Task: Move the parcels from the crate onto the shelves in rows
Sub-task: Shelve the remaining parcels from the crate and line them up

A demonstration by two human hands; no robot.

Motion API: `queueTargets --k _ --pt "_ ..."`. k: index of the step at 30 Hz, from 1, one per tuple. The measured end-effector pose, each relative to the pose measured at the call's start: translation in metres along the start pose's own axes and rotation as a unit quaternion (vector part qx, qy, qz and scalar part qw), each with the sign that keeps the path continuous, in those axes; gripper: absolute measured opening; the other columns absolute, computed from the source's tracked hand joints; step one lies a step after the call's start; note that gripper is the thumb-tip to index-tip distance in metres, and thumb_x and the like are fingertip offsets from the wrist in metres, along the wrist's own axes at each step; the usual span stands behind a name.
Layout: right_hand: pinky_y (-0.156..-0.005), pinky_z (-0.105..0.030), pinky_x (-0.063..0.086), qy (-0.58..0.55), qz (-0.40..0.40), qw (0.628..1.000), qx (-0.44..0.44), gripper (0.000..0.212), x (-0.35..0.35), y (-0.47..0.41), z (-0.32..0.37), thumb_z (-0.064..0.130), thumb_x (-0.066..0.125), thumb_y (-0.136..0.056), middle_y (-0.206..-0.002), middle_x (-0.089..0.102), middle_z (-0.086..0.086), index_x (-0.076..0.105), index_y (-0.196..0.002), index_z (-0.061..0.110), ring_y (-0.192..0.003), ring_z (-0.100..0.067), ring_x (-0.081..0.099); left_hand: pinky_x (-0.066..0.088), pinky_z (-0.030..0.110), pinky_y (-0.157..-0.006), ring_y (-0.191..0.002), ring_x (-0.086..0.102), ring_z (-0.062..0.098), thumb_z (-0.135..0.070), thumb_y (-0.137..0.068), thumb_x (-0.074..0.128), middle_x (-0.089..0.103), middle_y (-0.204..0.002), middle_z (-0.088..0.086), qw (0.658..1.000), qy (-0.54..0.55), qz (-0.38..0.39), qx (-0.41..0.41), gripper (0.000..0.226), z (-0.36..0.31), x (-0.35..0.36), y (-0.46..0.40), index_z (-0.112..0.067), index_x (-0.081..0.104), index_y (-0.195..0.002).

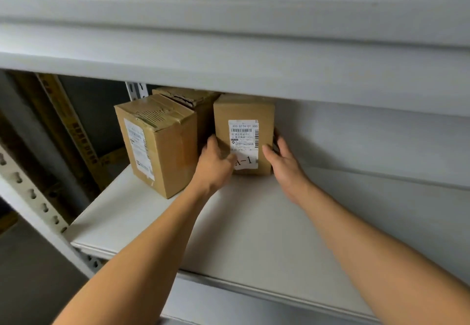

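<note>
Grey shelf (254, 223), both hands (216, 164) gripping labelled parcel (244, 111), two boxes (157, 144) crowding left

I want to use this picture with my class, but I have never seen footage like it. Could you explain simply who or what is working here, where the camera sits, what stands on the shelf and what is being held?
No machine here: a person works with bare hands, and the single camera sits on their head, looking forward and down. The left hand and right hand grip a cardboard parcel with an A-1 label from either side as it stands on the pale metal shelf. To its left stands a larger taped parcel, with a third parcel half hidden behind it. Another shelf board runs overhead. The crate is out of view.
</note>
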State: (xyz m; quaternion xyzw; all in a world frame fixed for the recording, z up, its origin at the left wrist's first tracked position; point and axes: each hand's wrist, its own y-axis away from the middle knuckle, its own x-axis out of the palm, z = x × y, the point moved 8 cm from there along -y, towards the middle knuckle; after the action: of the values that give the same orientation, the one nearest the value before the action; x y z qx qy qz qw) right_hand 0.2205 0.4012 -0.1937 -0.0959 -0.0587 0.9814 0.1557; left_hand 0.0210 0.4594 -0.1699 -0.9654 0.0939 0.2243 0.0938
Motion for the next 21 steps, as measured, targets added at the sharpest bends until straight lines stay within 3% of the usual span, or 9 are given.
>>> queueTargets --k 4,7,8,10,13,15,17,19,21 --pt "-0.115 -0.027 0.042 0.039 -0.084 0.996 -0.013 0.051 -0.022 0.032 0.037 0.066 0.055 -0.096 -0.146 0.058 0.015 0.048 -0.146 0.056 -0.133 0.003 0.055 0.047 0.043 -0.107 -0.119 0.051 0.021 -0.043 -0.102 0.055 0.059 -0.112 -0.006 0.997 0.028 0.015 0.070 0.039 -0.023 0.004 0.010 -0.023 0.052 -0.136" --pt "-0.091 -0.003 0.042 0.001 -0.142 0.990 -0.018 0.016 -0.051 0.058 0.039 0.047 0.051 -0.109 -0.123 0.064 0.031 0.059 -0.123 0.050 -0.107 0.024 0.058 0.045 0.037 -0.108 -0.126 0.047 0.016 -0.046 -0.107 0.047 0.057 -0.117 -0.007 0.991 0.061 0.030 0.115 0.040 -0.049 0.020 0.028 -0.022 0.049 -0.140" --pt "-0.090 -0.002 0.042 -0.002 -0.156 0.988 -0.014 0.015 -0.062 0.069 0.039 0.047 0.050 -0.109 -0.124 0.064 0.032 0.060 -0.121 0.048 -0.106 0.025 0.058 0.048 0.039 -0.107 -0.125 0.052 0.015 -0.049 -0.106 0.046 0.057 -0.123 -0.005 0.988 0.078 0.037 0.126 0.042 -0.058 0.027 0.034 -0.024 0.048 -0.139" --pt "-0.104 -0.019 0.047 -0.010 -0.188 0.982 -0.002 0.027 -0.083 0.091 0.035 0.054 0.051 -0.107 -0.134 0.067 0.022 0.065 -0.126 0.042 -0.120 0.010 0.062 0.055 0.037 -0.099 -0.113 0.065 0.009 -0.051 -0.107 0.045 0.063 -0.123 -0.007 0.986 0.093 0.067 0.124 0.043 -0.073 0.049 0.048 -0.024 0.044 -0.141" --pt "-0.113 -0.034 0.048 -0.008 -0.225 0.974 -0.005 0.039 -0.125 0.126 0.035 0.062 0.052 -0.101 -0.139 0.067 0.018 0.062 -0.136 0.047 -0.126 -0.001 0.063 0.050 0.013 -0.085 -0.103 0.065 -0.010 -0.046 -0.110 0.041 0.062 -0.121 -0.031 0.976 0.088 0.119 0.158 0.044 -0.102 0.085 0.080 -0.032 0.037 -0.152" --pt "-0.113 -0.035 0.049 -0.005 -0.253 0.968 0.002 0.047 -0.158 0.154 0.034 0.070 0.052 -0.096 -0.145 0.062 0.014 0.054 -0.141 0.058 -0.127 -0.002 0.063 0.044 0.000 -0.082 -0.105 0.063 -0.008 -0.047 -0.110 0.041 0.059 -0.132 -0.028 0.968 0.086 0.143 0.187 0.051 -0.121 0.112 0.105 -0.039 0.030 -0.159" --pt "-0.114 -0.038 0.049 -0.014 -0.271 0.963 0.006 0.054 -0.191 0.189 0.032 0.072 0.053 -0.093 -0.147 0.060 0.016 0.048 -0.146 0.060 -0.128 -0.003 0.063 0.049 0.008 -0.094 -0.120 0.062 0.000 -0.051 -0.109 0.041 0.061 -0.138 -0.023 0.960 0.113 0.176 0.188 0.054 -0.137 0.146 0.130 -0.045 0.028 -0.161" --pt "-0.115 -0.038 0.048 -0.026 -0.281 0.959 0.015 0.047 -0.227 0.228 0.027 0.059 0.054 -0.103 -0.141 0.065 0.023 0.046 -0.150 0.057 -0.127 0.000 0.064 0.054 0.036 -0.108 -0.130 0.061 0.007 -0.060 -0.103 0.042 0.062 -0.143 -0.020 0.950 0.149 0.209 0.178 0.058 -0.151 0.182 0.158 -0.051 0.030 -0.159" --pt "-0.116 -0.039 0.047 -0.034 -0.297 0.954 0.015 0.044 -0.263 0.273 0.026 0.047 0.052 -0.109 -0.137 0.067 0.027 0.044 -0.151 0.057 -0.127 0.000 0.064 0.052 0.048 -0.110 -0.133 0.059 0.008 -0.063 -0.101 0.043 0.060 -0.145 -0.021 0.939 0.170 0.242 0.174 0.058 -0.171 0.218 0.191 -0.054 0.031 -0.157"
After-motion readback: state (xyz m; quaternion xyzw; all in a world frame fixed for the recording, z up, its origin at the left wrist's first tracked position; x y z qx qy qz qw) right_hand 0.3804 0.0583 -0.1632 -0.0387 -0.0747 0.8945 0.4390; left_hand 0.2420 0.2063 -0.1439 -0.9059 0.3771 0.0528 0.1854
